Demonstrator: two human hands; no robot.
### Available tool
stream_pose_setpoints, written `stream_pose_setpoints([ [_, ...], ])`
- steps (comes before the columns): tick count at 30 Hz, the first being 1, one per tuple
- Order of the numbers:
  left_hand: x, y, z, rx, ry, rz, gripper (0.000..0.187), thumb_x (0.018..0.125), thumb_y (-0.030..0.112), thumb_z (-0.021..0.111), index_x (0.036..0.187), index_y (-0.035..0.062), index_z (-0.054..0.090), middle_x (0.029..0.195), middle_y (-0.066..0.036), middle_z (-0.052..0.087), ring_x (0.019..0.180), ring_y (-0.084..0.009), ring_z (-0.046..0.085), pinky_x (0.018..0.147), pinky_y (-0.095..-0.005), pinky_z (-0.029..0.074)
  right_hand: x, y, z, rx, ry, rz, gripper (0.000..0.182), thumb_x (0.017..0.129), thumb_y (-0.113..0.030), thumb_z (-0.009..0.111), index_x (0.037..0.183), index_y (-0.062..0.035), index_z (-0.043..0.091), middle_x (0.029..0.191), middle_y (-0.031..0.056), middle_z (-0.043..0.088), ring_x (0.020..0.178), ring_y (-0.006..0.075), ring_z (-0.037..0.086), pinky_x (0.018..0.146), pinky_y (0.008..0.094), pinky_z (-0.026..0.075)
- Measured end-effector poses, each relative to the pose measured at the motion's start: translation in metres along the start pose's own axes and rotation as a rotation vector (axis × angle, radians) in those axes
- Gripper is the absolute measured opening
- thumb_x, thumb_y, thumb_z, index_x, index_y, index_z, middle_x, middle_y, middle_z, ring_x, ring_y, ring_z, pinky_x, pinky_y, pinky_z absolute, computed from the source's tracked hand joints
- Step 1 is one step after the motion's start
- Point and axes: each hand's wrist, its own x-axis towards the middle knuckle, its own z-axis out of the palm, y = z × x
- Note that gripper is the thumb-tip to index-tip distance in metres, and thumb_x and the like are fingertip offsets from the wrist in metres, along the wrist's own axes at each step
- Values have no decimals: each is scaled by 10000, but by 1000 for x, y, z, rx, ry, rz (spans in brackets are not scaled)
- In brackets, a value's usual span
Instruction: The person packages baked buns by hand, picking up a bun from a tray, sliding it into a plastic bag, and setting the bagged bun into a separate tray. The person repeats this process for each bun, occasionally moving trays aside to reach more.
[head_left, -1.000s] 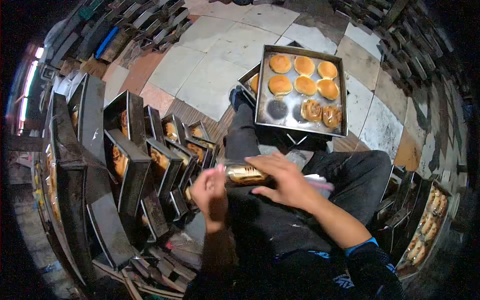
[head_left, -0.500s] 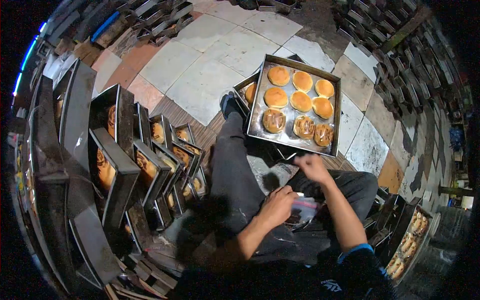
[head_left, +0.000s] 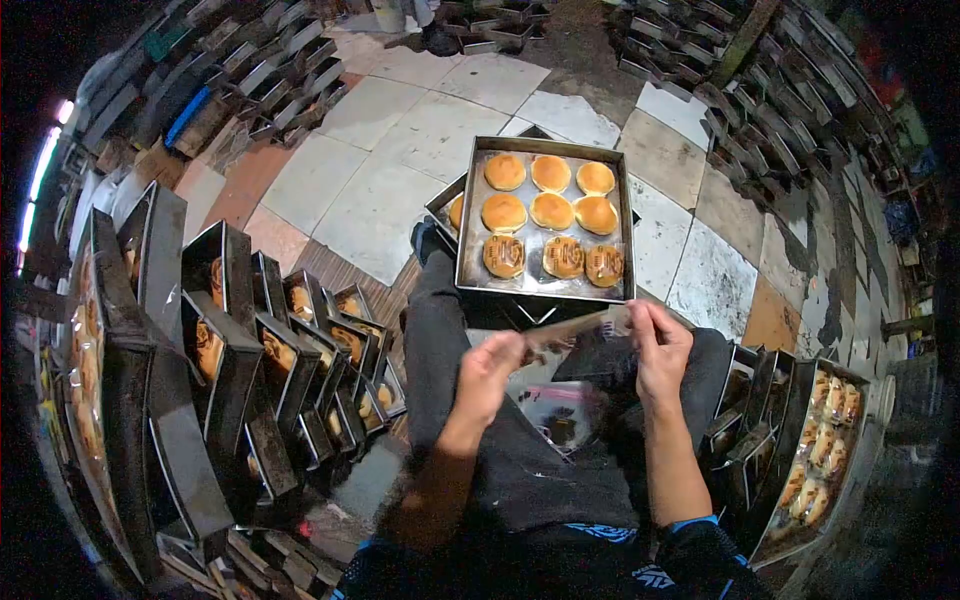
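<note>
A strip of clear plastic film (head_left: 577,327) with dark print is stretched between my two hands, partly smeared by motion. My left hand (head_left: 485,375) is closed on its left end, and my right hand (head_left: 661,350) pinches the other end. Below the strip, a clear zip bag (head_left: 566,408) with dark bits inside lies on my lap. Just beyond my hands stands a square metal tray (head_left: 541,291) of round golden buns (head_left: 552,210). The buns in its nearest row, such as this bun (head_left: 503,256), have dark print on top.
Tilted metal trays (head_left: 228,345) holding baked goods crowd the left side. At right, another tray (head_left: 765,470) contains wrapped, dark-striped pieces (head_left: 820,440). More metal tins (head_left: 765,130) are stacked at the back. Another tray (head_left: 447,193) sits under the bun tray on the tiled floor (head_left: 440,130).
My hands have moved apart, and the plastic strip now spans between them. My right hand has taken its right end. The zip bag now shows on my lap, and the view has shifted.
</note>
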Motion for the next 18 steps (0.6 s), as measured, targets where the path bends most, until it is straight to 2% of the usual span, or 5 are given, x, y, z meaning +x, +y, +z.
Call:
stream_pose_setpoints([
  [5, 10, 45, -37, 166, 562, 214, 128, 899, 75, 685, 965, -35, 683, 847, -52, 685, 703, -74, 580, 625, -214, 447, 3, -36, 65, -160, -276, -547, 99, 874, -28, 638, 904, 32, 711, 757, 105, 673, 689, 168, 620, 644, 263, 478],
  [9, 20, 12, -92, -212, 772, 395, 157, 896, 134, 682, 946, -10, 644, 702, -23, 601, 638, -99, 569, 589, -247, 462, 100, 62, 142, -254, -434, -74, 277, 927, -208, 589, 913, 63, 643, 874, 196, 656, 786, 289, 625, 751, 358, 490],
  [10, 24, -9, -108, -237, 937, 332, 155, 901, 157, 669, 894, 14, 610, 719, -40, 600, 607, -112, 574, 567, -271, 484, 132, 107, 168, -449, -451, -272, 334, 914, -274, 593, 942, 56, 633, 942, 224, 642, 844, 340, 615, 781, 407, 484],
  [14, 24, 44, -106, -54, 392, 318, 132, 895, 112, 657, 934, -10, 625, 785, -73, 634, 678, -150, 613, 623, -305, 517, 236, 227, 253, -770, -579, -333, 502, 819, -404, 658, 1079, 22, 618, 1083, 277, 601, 1023, 438, 569, 893, 504, 459],
  [18, 41, 28, -95, 343, 671, 544, 142, 891, 107, 668, 941, -22, 634, 770, -74, 628, 646, -159, 601, 589, -296, 509, 287, 212, 291, -1097, -925, -47, 652, 733, -473, 722, 1139, 16, 576, 1105, 236, 579, 1006, 398, 580, 898, 430, 476],
])
